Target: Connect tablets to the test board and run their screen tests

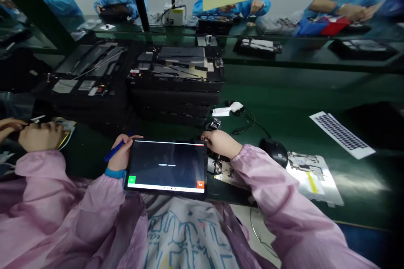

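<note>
A tablet (167, 166) with a lit, mostly dark screen is tilted up before my body, showing a green box at lower left and a red one at lower right. My left hand (120, 154) grips its left edge and also has a blue pen (116, 149) between the fingers. At the upper right corner of the tablet, my right hand (222, 142) is closed with its fingertips pinched together; whatever lies in them is hidden. A small metallic connector (215, 124) and a black cable (252, 119) are just beyond that hand.
Stacks of black foam trays (175, 88) with device parts stand ahead. To my right are a black mouse (274, 151), a metal plate (312, 174) and a white keyboard-patterned sheet (342, 134). A co-worker's hand (41, 135) works at far left; several people in blue sit opposite.
</note>
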The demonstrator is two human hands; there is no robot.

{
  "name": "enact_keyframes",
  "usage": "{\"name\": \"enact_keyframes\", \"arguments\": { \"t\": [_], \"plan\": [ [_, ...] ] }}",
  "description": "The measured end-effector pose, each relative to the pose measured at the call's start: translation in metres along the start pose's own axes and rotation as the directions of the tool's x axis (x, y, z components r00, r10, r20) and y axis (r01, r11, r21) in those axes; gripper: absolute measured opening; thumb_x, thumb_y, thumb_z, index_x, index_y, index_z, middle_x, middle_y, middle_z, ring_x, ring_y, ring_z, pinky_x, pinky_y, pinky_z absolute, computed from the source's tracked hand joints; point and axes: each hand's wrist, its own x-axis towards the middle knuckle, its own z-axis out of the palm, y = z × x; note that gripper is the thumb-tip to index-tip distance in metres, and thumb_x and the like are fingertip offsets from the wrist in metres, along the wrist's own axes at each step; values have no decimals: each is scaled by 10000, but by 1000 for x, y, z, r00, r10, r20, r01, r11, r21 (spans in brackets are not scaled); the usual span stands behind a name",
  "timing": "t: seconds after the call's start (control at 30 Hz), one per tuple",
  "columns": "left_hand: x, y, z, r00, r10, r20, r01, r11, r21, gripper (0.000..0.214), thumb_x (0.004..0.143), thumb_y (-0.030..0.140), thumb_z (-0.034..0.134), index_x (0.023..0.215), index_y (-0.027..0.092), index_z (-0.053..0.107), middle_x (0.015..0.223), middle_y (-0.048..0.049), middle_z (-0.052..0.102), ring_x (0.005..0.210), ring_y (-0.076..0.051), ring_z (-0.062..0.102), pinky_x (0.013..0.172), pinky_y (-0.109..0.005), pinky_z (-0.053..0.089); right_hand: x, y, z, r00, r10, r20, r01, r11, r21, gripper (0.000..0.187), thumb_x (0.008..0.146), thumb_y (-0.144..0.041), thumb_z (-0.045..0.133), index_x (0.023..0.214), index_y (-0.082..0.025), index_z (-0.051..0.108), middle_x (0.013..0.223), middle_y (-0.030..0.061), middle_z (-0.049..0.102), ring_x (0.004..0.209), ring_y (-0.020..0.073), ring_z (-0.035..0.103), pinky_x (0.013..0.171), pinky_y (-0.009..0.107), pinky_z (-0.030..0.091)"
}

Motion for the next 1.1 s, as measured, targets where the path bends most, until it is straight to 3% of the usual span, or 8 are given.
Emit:
{"name": "enact_keyframes", "arguments": {
  "t": [0.13, 0.23, 0.33, 0.53, 0.67, 0.83, 0.93, 1.1],
  "plan": [
    [3, -1, -1, 1000, 15, 0, -15, 1000, 17, 359, 647, 242, 766, 679, 212, 409, 820, -61, 749, 731, -243, 678, 633, -321, 500, -29, 3, -11, 987, 77, -144, -61, 992, 113, 183, 913, -231, 472, 995, -147, 612, 633, 10, 629, 550, 127, 573, 574, 224, 393],
    [4, -2, 1, 1000, 18, -4, -18, 1000, 21, 361, 645, 240, 761, 679, 212, 402, 821, -59, 748, 753, -243, 681, 658, -328, 512, -52, -2, -12, 968, 61, -242, 16, 952, 305, 156, 874, -208, 463, 952, -166, 591, 566, -36, 563, 468, 95, 495, 523, 204, 373],
    [4, -2, 3, 1000, 18, -7, -18, 999, 43, 368, 643, 243, 757, 682, 213, 392, 822, -48, 747, 755, -236, 681, 674, -333, 520, -67, -8, -7, 967, 11, -256, 92, 917, 388, 111, 853, -236, 520, 912, -175, 591, 653, -15, 610, 513, 89, 525, 530, 194, 399],
    [8, -3, 5, 999, 13, -35, -10, 996, 90, 405, 600, 268, 782, 664, 207, 386, 784, -24, 740, 744, -221, 689, 675, -306, 516, -77, -15, 5, 938, -80, -337, 197, 923, 331, 278, 881, -434, 604, 901, -158, 636, 750, 58, 659, 629, 136, 605, 573, 230, 453],
    [10, -5, 6, 999, 36, -30, -33, 993, 109, 394, 618, 269, 778, 675, 212, 393, 797, -33, 745, 718, -214, 682, 647, -302, 512, -85, -17, 13, 919, -77, -387, 227, 905, 359, 243, 932, -364, 537, 890, -162, 667, 703, 54, 664, 621, 137, 613, 574, 234, 458],
    [12, -5, 9, 999, 37, -35, -33, 994, 109, 453, 576, 281, 818, 675, 199, 383, 773, -41, 750, 623, -182, 661, 589, -263, 497, -90, -13, 19, 936, -17, -352, 195, 857, 477, 269, 845, -429, 662, 861, -161, 674, 777, 61, 702, 676, 146, 642, 625, 243, 493],
    [13, -4, 11, 998, 39, -52, -33, 992, 121, 482, 541, 295, 840, 671, 195, 387, 765, -34, 754, 636, -187, 669, 593, -262, 506, -91, -11, 21, 935, -31, -353, 217, 837, 502, 195, 879, -350, 634, 911, -164, 682, 811, 60, 708, 725, 145, 645, 672, 249, 499],
    [14, -4, 14, 997, 54, -62, -45, 989, 139, 496, 515, 301, 846, 664, 197, 384, 756, -33, 755, 656, -201, 677, 617, -291, 531, -92, -11, 26, 924, -37, -382, 210, 881, 424, 159, 912, -273, 580, 960, -170, 691, 754, 49, 671, 703, 149, 603, 653, 264, 484]
  ]
}}
